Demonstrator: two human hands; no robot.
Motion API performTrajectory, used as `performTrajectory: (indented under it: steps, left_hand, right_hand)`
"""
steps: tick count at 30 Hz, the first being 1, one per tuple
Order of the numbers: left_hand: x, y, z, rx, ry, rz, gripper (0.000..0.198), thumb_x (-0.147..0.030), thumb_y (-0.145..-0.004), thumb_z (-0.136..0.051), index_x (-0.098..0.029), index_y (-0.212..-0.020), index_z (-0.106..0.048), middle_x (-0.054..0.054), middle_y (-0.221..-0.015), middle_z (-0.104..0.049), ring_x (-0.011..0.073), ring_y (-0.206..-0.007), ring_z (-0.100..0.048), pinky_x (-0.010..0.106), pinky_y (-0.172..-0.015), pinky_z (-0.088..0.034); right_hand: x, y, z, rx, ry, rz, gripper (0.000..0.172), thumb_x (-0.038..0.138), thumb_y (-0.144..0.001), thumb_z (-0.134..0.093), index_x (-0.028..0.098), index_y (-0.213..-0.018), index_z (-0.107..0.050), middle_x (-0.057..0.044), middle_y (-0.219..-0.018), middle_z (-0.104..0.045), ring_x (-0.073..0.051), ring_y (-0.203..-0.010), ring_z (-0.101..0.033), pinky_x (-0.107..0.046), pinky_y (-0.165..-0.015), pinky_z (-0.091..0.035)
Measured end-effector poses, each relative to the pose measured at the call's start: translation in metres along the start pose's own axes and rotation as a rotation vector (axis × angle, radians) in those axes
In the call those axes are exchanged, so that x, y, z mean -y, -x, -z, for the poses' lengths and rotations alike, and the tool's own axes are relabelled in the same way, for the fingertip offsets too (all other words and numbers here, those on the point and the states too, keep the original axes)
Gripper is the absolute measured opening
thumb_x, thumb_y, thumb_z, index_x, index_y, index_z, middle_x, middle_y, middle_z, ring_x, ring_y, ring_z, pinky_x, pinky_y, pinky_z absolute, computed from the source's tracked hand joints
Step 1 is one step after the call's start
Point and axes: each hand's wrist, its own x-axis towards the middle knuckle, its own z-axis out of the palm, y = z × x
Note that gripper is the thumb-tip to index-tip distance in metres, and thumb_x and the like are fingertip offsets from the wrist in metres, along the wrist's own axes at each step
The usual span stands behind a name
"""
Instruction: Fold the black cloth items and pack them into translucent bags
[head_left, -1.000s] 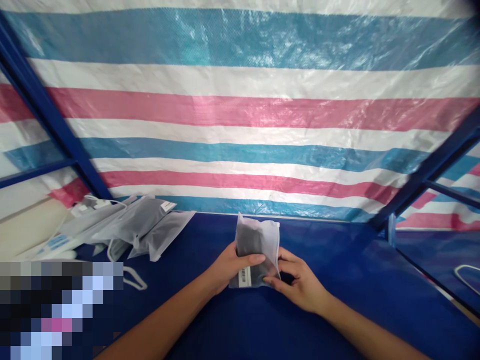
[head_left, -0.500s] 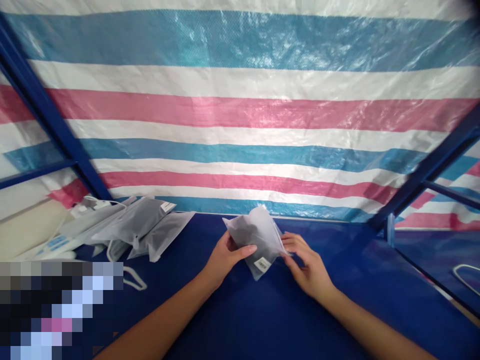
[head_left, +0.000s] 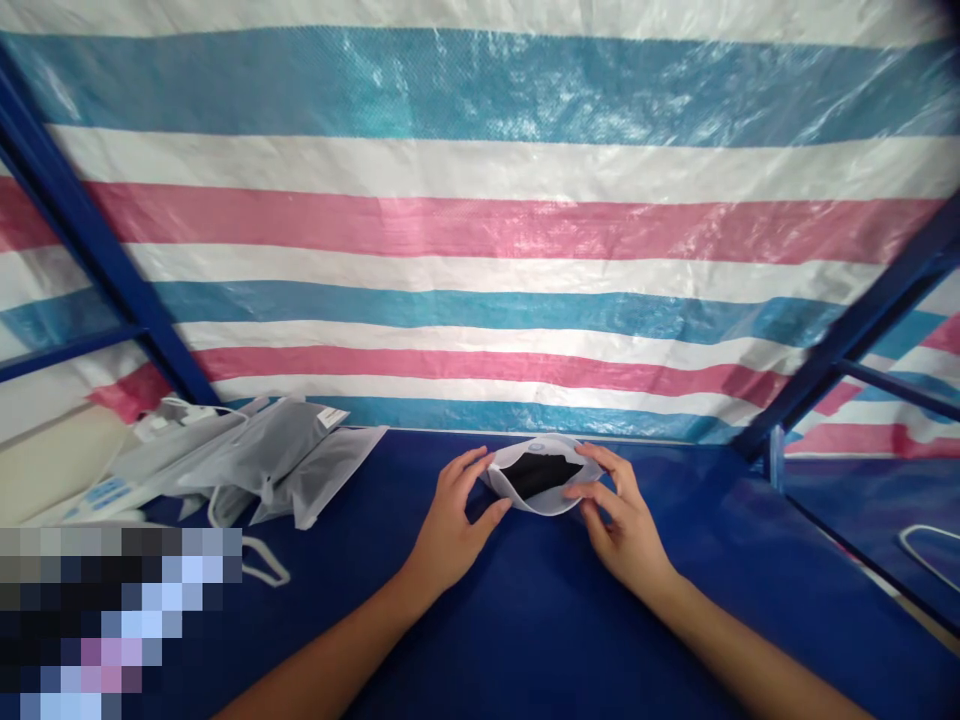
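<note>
A frosted plastic zip bag (head_left: 550, 503) is held above the blue surface, its mouth gaping toward me. Inside it lies a black item (head_left: 536, 474), which looks like folded cloth; its kind cannot be made out. My left hand (head_left: 454, 520) has the bag's left end between thumb and fingers. At the opposite end, my right hand (head_left: 626, 520) grips the rim, with fingertips at the edge of the opening. The bag's lower part is hidden behind its front rim.
Several filled frosted bags (head_left: 281, 450) are piled at the left on the blue surface (head_left: 510, 630). A white hanger (head_left: 266, 562) lies near them, and another white loop (head_left: 930, 550) shows at far right. Blue metal posts (head_left: 124, 240) flank a striped plastic sheet (head_left: 480, 230) behind.
The bag has turned from showing its labelled side to showing its mouth, which is now spread wide. My hands have shifted to its two ends.
</note>
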Motion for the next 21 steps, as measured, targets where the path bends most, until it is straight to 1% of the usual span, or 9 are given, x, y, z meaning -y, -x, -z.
performTrajectory:
  steps: [2, 5, 7, 9, 11, 14, 16, 18, 21]
  left_hand:
    - [-0.007, 0.0, 0.001, -0.016, -0.022, -0.049, 0.049, -0.042, -0.102, -0.069, -0.035, -0.151, -0.061, 0.008, -0.16, -0.054, 0.0322, -0.151, -0.044, 0.053, -0.127, -0.035]
    - [-0.013, -0.001, 0.003, -0.028, -0.039, -0.15, 0.032, -0.038, -0.105, -0.065, -0.034, -0.136, -0.073, 0.008, -0.147, -0.063, 0.03, -0.141, -0.053, 0.048, -0.121, -0.042]
    - [-0.015, -0.001, 0.003, -0.014, -0.011, -0.176, 0.026, -0.037, -0.106, -0.064, -0.032, -0.127, -0.078, 0.008, -0.136, -0.069, 0.0285, -0.131, -0.061, 0.044, -0.115, -0.048]
    - [-0.016, -0.001, 0.004, 0.012, 0.023, -0.177, 0.023, -0.036, -0.107, -0.064, -0.03, -0.121, -0.08, 0.009, -0.125, -0.072, 0.0269, -0.12, -0.067, 0.041, -0.107, -0.053]
    - [-0.017, 0.0, 0.004, 0.023, 0.036, -0.18, 0.021, -0.035, -0.106, -0.065, -0.029, -0.117, -0.082, 0.008, -0.119, -0.074, 0.0254, -0.113, -0.07, 0.038, -0.101, -0.055]
    - [-0.018, 0.001, 0.003, -0.004, 0.028, -0.198, 0.017, -0.032, -0.105, -0.067, -0.029, -0.112, -0.082, 0.007, -0.114, -0.075, 0.023, -0.105, -0.072, 0.035, -0.096, -0.057]
    - [-0.017, 0.002, 0.001, -0.036, 0.034, -0.239, 0.015, -0.029, -0.105, -0.067, -0.027, -0.108, -0.082, 0.007, -0.11, -0.075, 0.0214, -0.1, -0.072, 0.034, -0.092, -0.058]
    - [-0.015, 0.004, -0.002, -0.045, 0.036, -0.298, 0.013, -0.024, -0.104, -0.067, -0.025, -0.106, -0.08, 0.006, -0.107, -0.075, 0.02, -0.098, -0.072, 0.033, -0.09, -0.058]
    - [-0.015, 0.007, -0.007, 0.002, 0.006, -0.394, 0.014, -0.016, -0.101, -0.068, -0.024, -0.105, -0.079, 0.005, -0.105, -0.075, 0.0185, -0.098, -0.072, 0.031, -0.089, -0.058]
  right_hand:
    - [0.002, 0.0, 0.001, 0.0, 0.005, -0.018, 0.029, 0.012, -0.1, -0.057, 0.03, -0.115, -0.074, -0.011, -0.158, -0.048, -0.037, -0.148, -0.047, -0.065, -0.116, -0.048]
    - [0.004, 0.001, 0.001, 0.016, 0.013, -0.033, 0.028, 0.014, -0.101, -0.058, 0.029, -0.118, -0.073, -0.013, -0.16, -0.045, -0.038, -0.149, -0.046, -0.065, -0.116, -0.047]
    - [0.005, 0.001, 0.001, 0.034, 0.027, -0.037, 0.03, 0.014, -0.101, -0.058, 0.03, -0.123, -0.071, -0.013, -0.162, -0.044, -0.039, -0.151, -0.044, -0.067, -0.118, -0.046]
    - [0.007, 0.0, 0.001, 0.04, 0.045, -0.026, 0.037, 0.015, -0.1, -0.059, 0.03, -0.133, -0.067, -0.013, -0.162, -0.045, -0.04, -0.153, -0.041, -0.069, -0.12, -0.043]
    - [0.01, -0.001, 0.001, 0.043, 0.064, 0.009, 0.045, 0.015, -0.099, -0.06, 0.03, -0.141, -0.062, -0.013, -0.161, -0.048, -0.042, -0.156, -0.038, -0.071, -0.121, -0.04]
    - [0.018, -0.002, 0.003, 0.071, 0.072, 0.085, 0.05, 0.012, -0.099, -0.056, 0.031, -0.146, -0.061, -0.013, -0.16, -0.049, -0.043, -0.158, -0.033, -0.074, -0.121, -0.037]
    - [0.024, -0.002, 0.004, 0.091, 0.065, 0.137, 0.051, 0.011, -0.1, -0.053, 0.03, -0.146, -0.062, -0.012, -0.16, -0.051, -0.043, -0.158, -0.033, -0.075, -0.121, -0.037]
    - [0.03, -0.002, 0.003, 0.113, 0.06, 0.193, 0.049, 0.013, -0.101, -0.057, 0.029, -0.146, -0.063, -0.013, -0.158, -0.053, -0.043, -0.157, -0.035, -0.075, -0.121, -0.037]
    - [0.033, 0.001, 0.0, 0.16, 0.055, 0.277, 0.046, 0.015, -0.1, -0.067, 0.027, -0.144, -0.064, -0.014, -0.151, -0.059, -0.042, -0.154, -0.04, -0.074, -0.121, -0.038]
